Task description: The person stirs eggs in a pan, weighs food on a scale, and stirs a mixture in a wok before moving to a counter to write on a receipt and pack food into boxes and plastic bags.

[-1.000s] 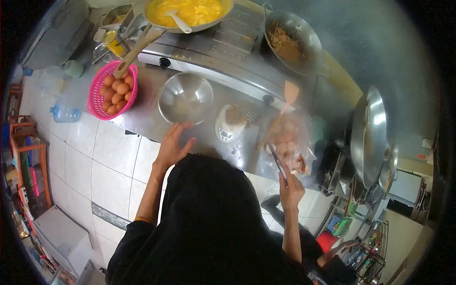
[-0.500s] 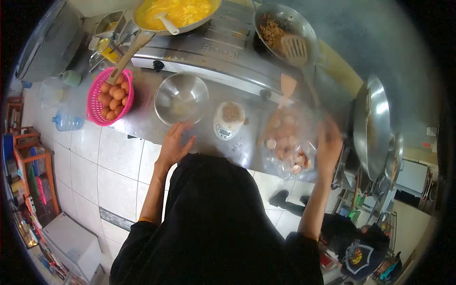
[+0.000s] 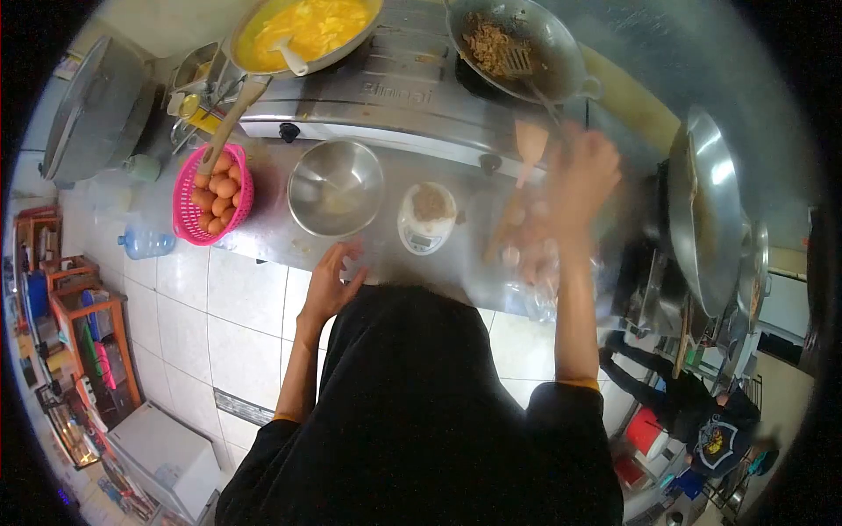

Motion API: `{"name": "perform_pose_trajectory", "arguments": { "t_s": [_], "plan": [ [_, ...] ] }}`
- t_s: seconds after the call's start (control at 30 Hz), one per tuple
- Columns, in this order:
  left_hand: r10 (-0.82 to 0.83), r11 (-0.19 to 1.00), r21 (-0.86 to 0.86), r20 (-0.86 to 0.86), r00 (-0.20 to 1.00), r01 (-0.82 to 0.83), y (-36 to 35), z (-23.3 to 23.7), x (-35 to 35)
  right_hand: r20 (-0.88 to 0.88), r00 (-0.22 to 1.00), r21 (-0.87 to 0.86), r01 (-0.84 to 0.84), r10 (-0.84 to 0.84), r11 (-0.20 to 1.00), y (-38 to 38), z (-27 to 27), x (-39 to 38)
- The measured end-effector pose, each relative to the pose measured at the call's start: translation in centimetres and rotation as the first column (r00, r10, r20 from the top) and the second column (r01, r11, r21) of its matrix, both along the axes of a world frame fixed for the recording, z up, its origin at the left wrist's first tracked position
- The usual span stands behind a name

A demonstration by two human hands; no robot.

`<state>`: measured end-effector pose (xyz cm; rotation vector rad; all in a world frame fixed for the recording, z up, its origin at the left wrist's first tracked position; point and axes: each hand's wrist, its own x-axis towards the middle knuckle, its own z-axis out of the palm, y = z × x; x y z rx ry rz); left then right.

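Note:
My right hand (image 3: 589, 171), smeared by motion, is closed round the handle of a slotted spatula (image 3: 519, 61). The spatula's head rests in a wok (image 3: 561, 54) among brown, crumbly cooked food (image 3: 491, 42). My left hand (image 3: 331, 279) is at the counter's front edge, fingers apart and holding nothing. Just beyond it stands a steel bowl (image 3: 307, 188) with a little liquid at the bottom. Right of the bowl, a small white kitchen scale (image 3: 423, 242) carries a brown portion (image 3: 430, 202). Below my right forearm lies a clear plastic bag of eggshells (image 3: 531, 263), partly hidden.
A pink basket (image 3: 188, 210) of brown eggs stands at the left. A pan (image 3: 373, 33) of yellow egg with a white utensil sits on the stove (image 3: 399, 92). An orange spatula (image 3: 530, 142) lies near the bag. Another wok (image 3: 728, 184) stands far right; a person (image 3: 702, 412) is behind.
My right hand has gone from beside the bag up to the slotted spatula and taken its handle. The spatula's head has shifted deeper into the wok. My left hand stays by the edge.

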<state>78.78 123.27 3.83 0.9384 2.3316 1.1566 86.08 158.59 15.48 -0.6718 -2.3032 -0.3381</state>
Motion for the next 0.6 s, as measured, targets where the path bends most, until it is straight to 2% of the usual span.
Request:
{"name": "perform_pose_trajectory", "arguments": {
  "t_s": [0.07, 0.13, 0.2, 0.3, 0.43, 0.5, 0.6],
  "plan": [
    [0.004, 1.000, -0.005, 0.019, 1.000, -0.004, 0.1, 0.3, 0.2, 0.386, 0.918, -0.146, -0.033, 0.087, 0.989, -3.4, -3.2, 1.4],
    [0.012, 1.000, -0.007, 0.037, 0.999, -0.012, 0.4, 0.5, 0.3, 0.393, 0.800, -0.327, -0.340, 0.454, 0.882, -5.6, -7.1, 3.1],
    [0.020, 1.000, -0.014, 0.042, 0.999, -0.020, 0.6, 0.6, 0.3, 0.372, 0.731, -0.469, -0.383, 0.572, 0.795, -5.4, -15.1, 4.0],
    [0.012, 1.000, 0.008, 0.041, 0.999, -0.012, 0.6, 0.6, 0.4, 0.429, 0.751, -0.398, -0.342, 0.502, 0.851, -5.0, -18.2, 3.5],
    [0.028, 1.000, 0.000, 0.075, 0.997, -0.028, 0.4, 1.1, 0.8, 0.427, 0.734, -0.364, -0.395, 0.528, 0.843, -4.1, -19.4, 2.9],
    [0.039, 0.999, -0.013, 0.078, 0.996, -0.038, 0.5, 1.1, 0.9, 0.481, 0.664, -0.329, -0.468, 0.572, 0.820, -3.6, -19.3, 2.9],
    [0.044, 0.999, 0.001, 0.099, 0.994, -0.044, 0.6, 1.3, 0.9, 0.462, 0.646, -0.329, -0.512, 0.608, 0.793, -3.1, -19.3, 3.1]
  ]
}}
